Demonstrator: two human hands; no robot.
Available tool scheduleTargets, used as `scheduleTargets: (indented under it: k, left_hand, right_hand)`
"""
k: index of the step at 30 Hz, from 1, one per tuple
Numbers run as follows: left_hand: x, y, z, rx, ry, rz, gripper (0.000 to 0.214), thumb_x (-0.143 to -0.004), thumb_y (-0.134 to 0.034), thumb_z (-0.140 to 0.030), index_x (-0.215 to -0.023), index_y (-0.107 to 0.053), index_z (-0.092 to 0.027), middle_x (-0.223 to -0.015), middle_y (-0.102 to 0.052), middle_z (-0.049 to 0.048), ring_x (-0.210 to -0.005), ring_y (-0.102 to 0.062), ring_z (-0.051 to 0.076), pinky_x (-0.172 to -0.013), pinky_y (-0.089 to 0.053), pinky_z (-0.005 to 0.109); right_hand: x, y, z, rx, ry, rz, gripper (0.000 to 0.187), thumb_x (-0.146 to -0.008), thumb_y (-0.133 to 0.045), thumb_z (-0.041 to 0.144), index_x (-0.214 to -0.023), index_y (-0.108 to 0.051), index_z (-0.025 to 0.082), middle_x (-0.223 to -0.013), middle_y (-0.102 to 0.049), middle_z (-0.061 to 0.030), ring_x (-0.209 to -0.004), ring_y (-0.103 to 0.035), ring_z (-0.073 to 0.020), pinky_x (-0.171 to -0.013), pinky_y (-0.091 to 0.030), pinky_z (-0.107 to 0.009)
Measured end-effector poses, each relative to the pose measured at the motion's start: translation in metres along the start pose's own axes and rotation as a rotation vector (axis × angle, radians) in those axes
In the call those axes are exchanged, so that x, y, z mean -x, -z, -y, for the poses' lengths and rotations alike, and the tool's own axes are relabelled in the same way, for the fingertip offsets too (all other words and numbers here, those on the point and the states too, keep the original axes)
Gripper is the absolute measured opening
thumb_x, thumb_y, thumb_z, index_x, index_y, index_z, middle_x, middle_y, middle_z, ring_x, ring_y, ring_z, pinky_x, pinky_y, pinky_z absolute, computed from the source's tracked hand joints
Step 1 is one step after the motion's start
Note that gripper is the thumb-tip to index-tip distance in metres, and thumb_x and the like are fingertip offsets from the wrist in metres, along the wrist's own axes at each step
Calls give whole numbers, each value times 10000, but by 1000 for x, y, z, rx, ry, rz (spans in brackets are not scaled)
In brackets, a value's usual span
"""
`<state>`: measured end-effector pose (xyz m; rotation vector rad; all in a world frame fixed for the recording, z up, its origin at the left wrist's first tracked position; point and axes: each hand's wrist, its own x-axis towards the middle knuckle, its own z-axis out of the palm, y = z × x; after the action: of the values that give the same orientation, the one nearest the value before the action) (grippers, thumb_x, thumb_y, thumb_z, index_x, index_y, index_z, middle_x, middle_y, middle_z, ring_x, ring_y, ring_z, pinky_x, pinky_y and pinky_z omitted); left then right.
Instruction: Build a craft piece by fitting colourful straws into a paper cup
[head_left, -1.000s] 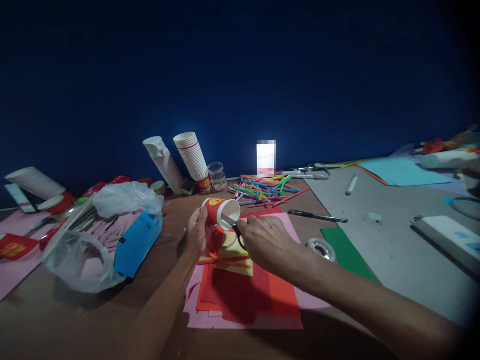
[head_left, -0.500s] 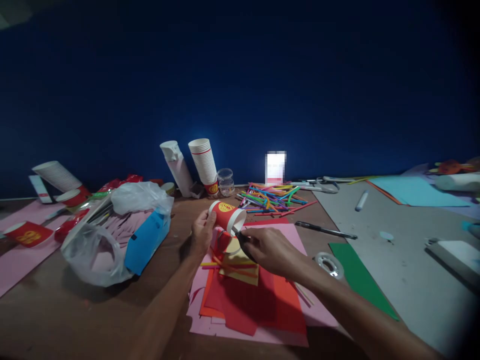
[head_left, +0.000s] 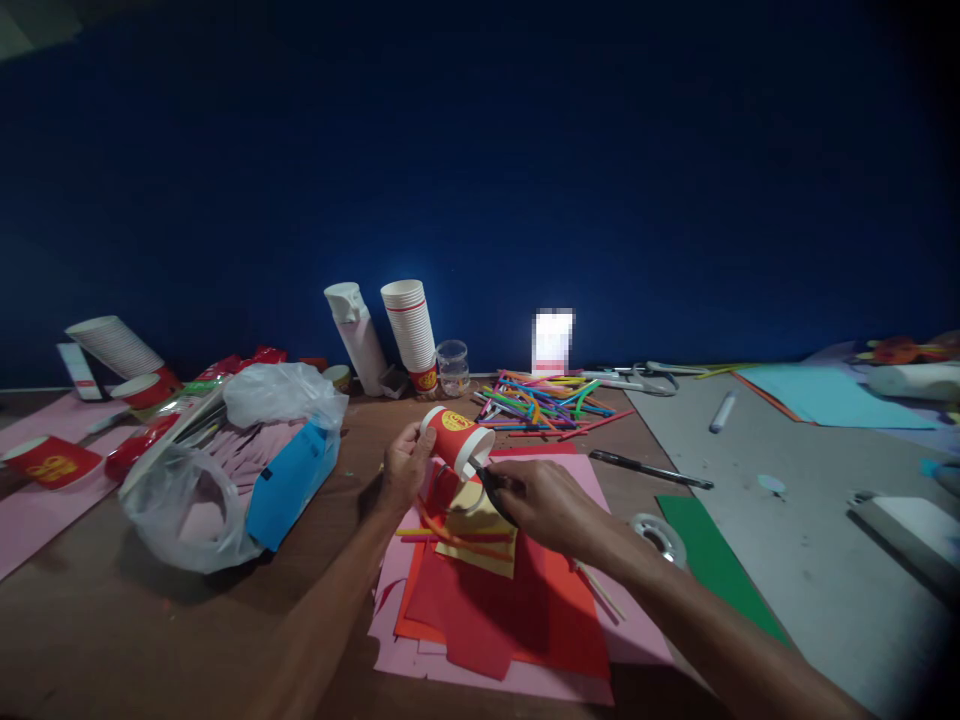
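Observation:
My left hand (head_left: 406, 466) is closed around the base end of a red and white paper cup (head_left: 448, 432) with a yellow emblem. The cup lies on its side in the air, its open mouth tilted right and down. A dark-handled cutter (head_left: 493, 490) is in the closed fingers of my right hand (head_left: 546, 498), with its tip at the cup's white rim. How far the tip reaches inside is hidden. Below are a yellow paper piece (head_left: 480, 562), red sheets (head_left: 491, 610), pink paper (head_left: 420, 658) and an orange strip (head_left: 442, 530).
Behind the hands lie many coloured straws (head_left: 544, 405), with stacked paper cups (head_left: 409, 330) and a clear plastic cup (head_left: 452, 370) beside them. A plastic bag (head_left: 180, 510) sits left. To the right are a black pen (head_left: 651, 469), a tape roll (head_left: 658, 540) and green paper (head_left: 720, 570).
The cup has tipped slightly further down at its mouth, and the cutter has shifted a little with it. Both hands keep their grip. The whole view has moved slightly.

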<state>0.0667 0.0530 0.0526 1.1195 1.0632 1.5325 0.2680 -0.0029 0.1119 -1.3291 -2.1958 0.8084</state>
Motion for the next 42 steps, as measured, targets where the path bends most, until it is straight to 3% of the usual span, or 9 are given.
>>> scheduleTargets:
  k: [4,8,15,18,26,29,32,37,42]
  left_hand:
    - [-2,1,2,-4,3,-6,316,-682,-651,-414,-836,-617,-140,-709,-653,6,-591,-584,115,-568,-448,215]
    - [-4,2,7,-17,-14,-14,320,-673,-652,-422,-830,-616,-145,-713,-651,6,-618,-588,126,-592,-455,227]
    - [-3,4,6,-72,-7,-4,303,-685,-645,-416,-820,-616,-146,-737,-649,10,-646,-582,127,-611,-450,228]
    - [-3,4,4,-80,-4,4,320,-686,-640,-423,-835,-616,-141,-729,-646,16,-650,-580,132,-613,-452,230]
    - [-4,3,3,-59,-23,28,320,-689,-636,-417,-847,-610,-140,-744,-643,20,-649,-576,131,-602,-448,229]
    - [-4,2,3,-59,-25,26,303,-673,-652,-415,-801,-615,-143,-706,-635,7,-620,-565,121,-583,-435,216]
    - [-5,3,3,-54,-21,21,301,-666,-658,-411,-799,-613,-145,-691,-630,-1,-609,-561,117,-577,-430,213]
    - [-5,4,4,-30,-22,34,298,-671,-658,-406,-794,-610,-139,-691,-621,-1,-611,-556,111,-588,-433,212]
    - [-1,5,2,0,-6,43,313,-697,-634,-409,-861,-608,-144,-740,-636,12,-641,-572,123,-608,-446,224]
  right_hand:
    - [5,-3,11,598,20,-92,294,-814,-407,108,-1051,-568,174,-809,-609,-92,-695,-552,-197,-580,-317,-277]
    - [7,-6,16,658,12,-102,334,-817,-383,57,-1099,-546,134,-874,-603,-133,-780,-552,-224,-644,-346,-309]
    - [-8,-4,-11,-683,-132,177,185,-772,-479,276,-794,-616,154,-595,-519,11,-483,-425,-79,-490,-318,-214]
    - [-13,-9,-21,-924,-198,195,258,-737,-517,365,-782,-613,130,-563,-500,18,-451,-393,-69,-464,-302,-209]
    - [4,-10,2,458,14,-94,280,-804,-422,112,-1024,-586,169,-823,-609,-83,-723,-545,-182,-615,-341,-267]
    - [6,-11,7,646,26,-124,341,-819,-388,70,-1117,-534,150,-882,-598,-123,-799,-550,-214,-668,-356,-297]
    - [2,-12,2,277,-15,-66,258,-804,-432,127,-1002,-592,169,-818,-612,-81,-738,-551,-182,-634,-358,-272]
    - [-8,-15,-9,-904,-220,135,229,-727,-555,356,-770,-610,138,-588,-546,7,-481,-445,-78,-490,-311,-208]
    - [-9,-21,-10,-1245,-284,146,322,-609,-663,430,-622,-545,130,-554,-525,16,-457,-420,-56,-461,-273,-186]
